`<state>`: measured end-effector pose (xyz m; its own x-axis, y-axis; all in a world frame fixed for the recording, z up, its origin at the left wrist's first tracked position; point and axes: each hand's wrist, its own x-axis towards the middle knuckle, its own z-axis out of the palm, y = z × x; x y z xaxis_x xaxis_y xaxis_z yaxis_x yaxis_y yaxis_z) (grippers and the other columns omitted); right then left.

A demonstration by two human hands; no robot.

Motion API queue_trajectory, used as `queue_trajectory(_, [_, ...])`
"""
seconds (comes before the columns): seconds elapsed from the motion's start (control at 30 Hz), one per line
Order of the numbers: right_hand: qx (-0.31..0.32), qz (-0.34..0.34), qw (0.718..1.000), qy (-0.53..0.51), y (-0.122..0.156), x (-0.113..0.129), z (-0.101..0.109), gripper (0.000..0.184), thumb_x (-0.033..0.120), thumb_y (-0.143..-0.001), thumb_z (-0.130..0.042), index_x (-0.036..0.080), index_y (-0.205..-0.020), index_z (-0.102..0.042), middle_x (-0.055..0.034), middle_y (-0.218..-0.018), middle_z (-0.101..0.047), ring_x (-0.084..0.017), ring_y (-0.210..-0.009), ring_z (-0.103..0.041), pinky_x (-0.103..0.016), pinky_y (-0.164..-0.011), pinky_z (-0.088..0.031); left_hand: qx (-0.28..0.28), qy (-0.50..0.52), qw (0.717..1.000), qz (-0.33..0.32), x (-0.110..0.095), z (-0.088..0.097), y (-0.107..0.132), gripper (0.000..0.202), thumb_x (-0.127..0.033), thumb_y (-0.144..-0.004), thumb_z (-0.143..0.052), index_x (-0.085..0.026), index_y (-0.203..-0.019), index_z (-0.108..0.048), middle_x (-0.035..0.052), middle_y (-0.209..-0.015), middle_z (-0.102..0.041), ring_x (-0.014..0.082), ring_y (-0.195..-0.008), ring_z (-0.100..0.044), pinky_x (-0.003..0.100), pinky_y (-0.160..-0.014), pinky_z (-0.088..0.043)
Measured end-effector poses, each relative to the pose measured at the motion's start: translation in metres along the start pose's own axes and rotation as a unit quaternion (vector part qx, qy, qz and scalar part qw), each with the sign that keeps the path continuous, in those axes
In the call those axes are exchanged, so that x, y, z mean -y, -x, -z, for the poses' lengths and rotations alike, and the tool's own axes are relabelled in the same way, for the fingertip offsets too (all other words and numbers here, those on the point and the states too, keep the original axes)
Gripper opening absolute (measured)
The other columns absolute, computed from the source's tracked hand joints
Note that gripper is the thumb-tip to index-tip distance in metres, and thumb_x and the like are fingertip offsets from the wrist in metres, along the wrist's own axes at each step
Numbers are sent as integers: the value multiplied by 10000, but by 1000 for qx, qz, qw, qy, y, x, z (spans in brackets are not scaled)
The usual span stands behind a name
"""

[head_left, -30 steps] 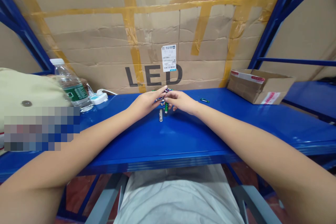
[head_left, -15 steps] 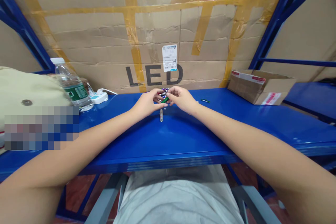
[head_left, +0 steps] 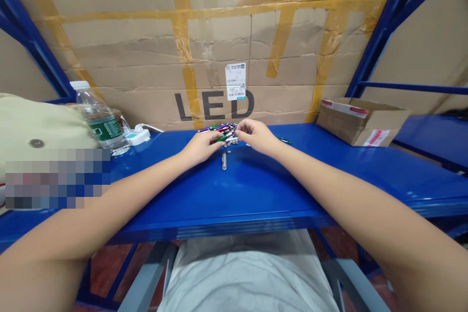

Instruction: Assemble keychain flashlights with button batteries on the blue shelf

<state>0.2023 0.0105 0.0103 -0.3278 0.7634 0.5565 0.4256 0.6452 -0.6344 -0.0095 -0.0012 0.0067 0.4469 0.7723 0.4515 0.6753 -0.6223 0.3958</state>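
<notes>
Curled fingers [head_left: 243, 130] hide the tiny pieces [head_left: 221, 138] they pinch; a pixelated patch [head_left: 54, 178] masks the left edge.

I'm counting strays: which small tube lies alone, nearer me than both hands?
The silver tube, by itself on the blue shelf; the coloured ones lie farther back.

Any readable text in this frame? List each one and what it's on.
"LED": large dark letters on the cardboard box behind the shelf.
White sticker on that box: barcode and small print, too small to read.
Green label on the water bottle: blurred, unreadable.
Red and white tape on the small carton at right: print too blurred to read.
Small metal tubes at the fingers: no legible marks.
</notes>
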Motion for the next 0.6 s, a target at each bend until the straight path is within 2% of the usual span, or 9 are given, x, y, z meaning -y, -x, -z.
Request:
queue_trajectory(0.1, [22, 4, 1000, 9, 0, -1, 1, 57, 243, -780, -559, 187, -770, -556, 20, -680, -553, -123, -625, -470, -269, -600, -382, 7, -20, 1000, -19, 0, 3, 1, 246, -348, -873, -542, -194, -1005, -682, 39, -1005, -718, 219, -910, -642, 321, -807, -469])
queue_trajectory(0.2, [69, 46, 996, 43, 1, -1, 7, 16, 198, -766, -546, 185, -762, -555, 16, -691, -570, -125, -638, -494, -267, -621, -389, 38, -31, 998, -44, -1, 7, 2, 261, -361, -900, -487, -209, -996, -676, 25, -984, -720, 211, -918, -637, 308, -817, -458])
queue_trajectory(0.37, [120, 155, 969, 149, 2, 2, 16, 59, 177, -794, -516, 194, -767, -566, 7, -710, -579, -132, -656, -499, -265, -647, -379, 101, -6, 994, -42, -2, 12, 4, 313, -387, -930, -404, -191, -888, -646, 0, -755, -675, 164, -689, -603, 270, -688, -451])
queue_trajectory(0.47, [128, 197, 955, 183, 2, 6, 16, 85, 164, -799, -514, 198, -739, -564, -7, -753, -594, -140, -693, -502, -273, -674, -374, 118, -4, 992, -39, -1, 13, 5, 346, -403, -935, -388, -180, -836, -633, 1, -703, -642, 158, -638, -572, 264, -632, -429])
queue_trajectory(0.53, [121, 176, 964, 158, 4, 7, 14, 78, 162, -788, -528, 197, -724, -556, -2, -731, -590, -138, -680, -504, -278, -673, -381, 96, -25, 993, -63, 1, 13, 5, 311, -378, -936, -405, -182, -923, -645, 17, -767, -671, 173, -703, -599, 271, -663, -428])
queue_trajectory(0.6, [120, 101, 984, 79, 6, 8, 11, 57, 167, -770, -549, 195, -721, -550, 14, -672, -578, -130, -639, -511, -275, -647, -399, 50, -83, 989, -112, 2, 13, 5, 277, -340, -936, -428, -195, -1021, -649, 48, -910, -704, 199, -843, -626, 292, -737, -419])
